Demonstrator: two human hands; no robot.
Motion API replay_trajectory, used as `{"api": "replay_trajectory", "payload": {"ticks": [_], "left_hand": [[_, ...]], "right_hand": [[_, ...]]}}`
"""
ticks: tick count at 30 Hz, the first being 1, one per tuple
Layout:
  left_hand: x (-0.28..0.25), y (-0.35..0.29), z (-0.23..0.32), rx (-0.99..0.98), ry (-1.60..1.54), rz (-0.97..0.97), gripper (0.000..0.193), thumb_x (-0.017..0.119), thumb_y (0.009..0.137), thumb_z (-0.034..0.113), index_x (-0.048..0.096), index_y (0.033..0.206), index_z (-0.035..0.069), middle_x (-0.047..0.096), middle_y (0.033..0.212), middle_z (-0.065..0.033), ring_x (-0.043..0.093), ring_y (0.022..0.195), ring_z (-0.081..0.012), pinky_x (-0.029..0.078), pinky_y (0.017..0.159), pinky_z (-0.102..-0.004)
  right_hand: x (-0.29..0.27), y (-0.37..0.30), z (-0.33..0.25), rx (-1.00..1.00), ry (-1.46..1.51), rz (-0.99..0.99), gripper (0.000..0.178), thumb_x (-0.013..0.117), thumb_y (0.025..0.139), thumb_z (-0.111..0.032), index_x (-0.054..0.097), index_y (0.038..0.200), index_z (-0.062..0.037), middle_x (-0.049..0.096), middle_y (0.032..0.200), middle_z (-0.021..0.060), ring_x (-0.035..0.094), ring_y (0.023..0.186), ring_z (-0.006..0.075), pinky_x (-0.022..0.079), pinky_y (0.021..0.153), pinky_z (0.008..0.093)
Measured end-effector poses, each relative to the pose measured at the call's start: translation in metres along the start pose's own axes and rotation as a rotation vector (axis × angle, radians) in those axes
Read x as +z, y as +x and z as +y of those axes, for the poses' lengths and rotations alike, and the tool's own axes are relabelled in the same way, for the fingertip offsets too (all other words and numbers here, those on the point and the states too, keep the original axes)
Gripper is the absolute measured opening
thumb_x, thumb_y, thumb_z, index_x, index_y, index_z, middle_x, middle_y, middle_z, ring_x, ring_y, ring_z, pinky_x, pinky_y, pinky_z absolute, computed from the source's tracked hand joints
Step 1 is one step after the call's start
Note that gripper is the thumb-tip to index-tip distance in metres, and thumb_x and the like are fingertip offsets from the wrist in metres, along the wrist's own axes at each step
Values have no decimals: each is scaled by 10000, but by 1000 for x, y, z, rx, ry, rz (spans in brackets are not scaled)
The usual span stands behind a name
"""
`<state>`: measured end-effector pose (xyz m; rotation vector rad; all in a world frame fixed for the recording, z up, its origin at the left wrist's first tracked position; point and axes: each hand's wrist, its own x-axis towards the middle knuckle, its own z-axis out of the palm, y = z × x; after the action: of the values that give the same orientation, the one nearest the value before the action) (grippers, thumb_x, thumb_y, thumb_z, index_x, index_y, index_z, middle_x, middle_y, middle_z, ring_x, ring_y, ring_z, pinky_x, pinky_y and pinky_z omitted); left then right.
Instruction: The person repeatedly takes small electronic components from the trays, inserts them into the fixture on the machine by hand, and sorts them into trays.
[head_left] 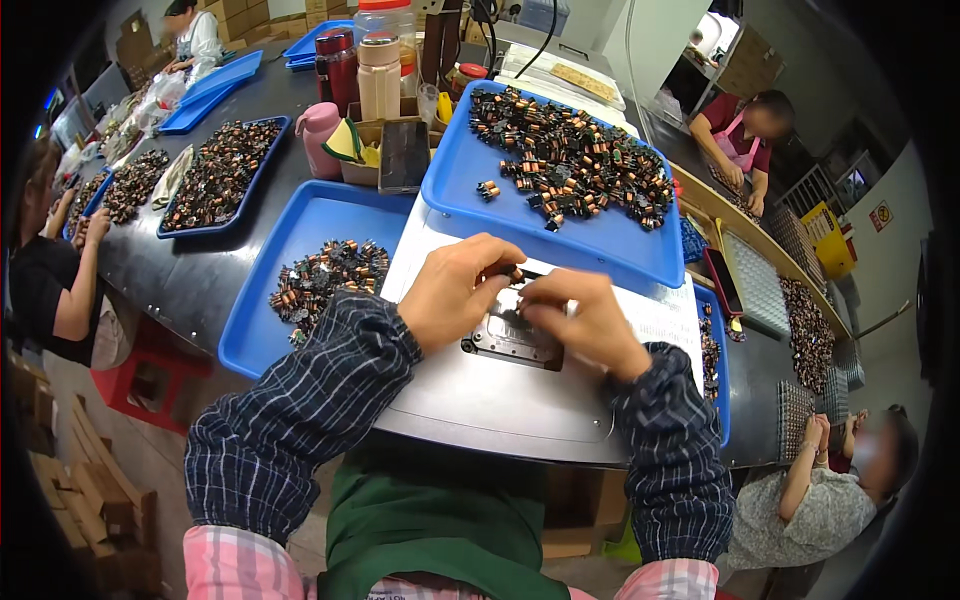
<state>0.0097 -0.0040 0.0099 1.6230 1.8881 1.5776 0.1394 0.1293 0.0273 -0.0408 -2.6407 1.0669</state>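
Observation:
My left hand (459, 292) pinches a small copper-wound coil (515, 276) between thumb and index finger, just above a metal fixture (512, 346). Over the same fixture is my right hand (583, 312), its fingers drawn together and slightly blurred; whatever they hold is hidden. The fixture is set in a silver metal work plate (490, 412) and is partly covered by my fingers. Beyond my hands, a blue tray (630, 252) carries a heap of similar black and copper coils (575, 150). To the left, another blue tray (252, 318) contains a smaller pile of these parts (335, 280).
Bottles (379, 80), a pink cup (320, 138) and a dark phone (404, 155) stand at the back left. A third blue tray (712, 300) is partly tucked beside the plate on the right. Co-workers sit around the dark table (270, 190). A red stool (150, 375) is at lower left.

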Motion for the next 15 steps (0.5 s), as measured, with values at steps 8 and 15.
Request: {"api": "replay_trajectory", "payload": {"ticks": [8, 15], "left_hand": [[5, -7, 0, 208, 147, -163, 182, 571, 710, -26, 577, 887, 14, 571, 836, -107, 550, 772, -267, 453, 689, -316], [7, -6, 3, 322, 338, -225, 170, 578, 694, -24, 582, 861, 5, 554, 809, -109, 535, 787, -279, 449, 684, -341]], "right_hand": [[-65, 23, 60, 319, 579, 473, 179, 561, 794, -89, 566, 958, -16, 560, 742, 41, 526, 651, 109, 418, 531, 233], [-41, 54, 72, 193, -402, 388, 350, 699, 668, -183, 580, 962, -36, 524, 594, 40, 491, 544, 104, 398, 513, 255]]}}
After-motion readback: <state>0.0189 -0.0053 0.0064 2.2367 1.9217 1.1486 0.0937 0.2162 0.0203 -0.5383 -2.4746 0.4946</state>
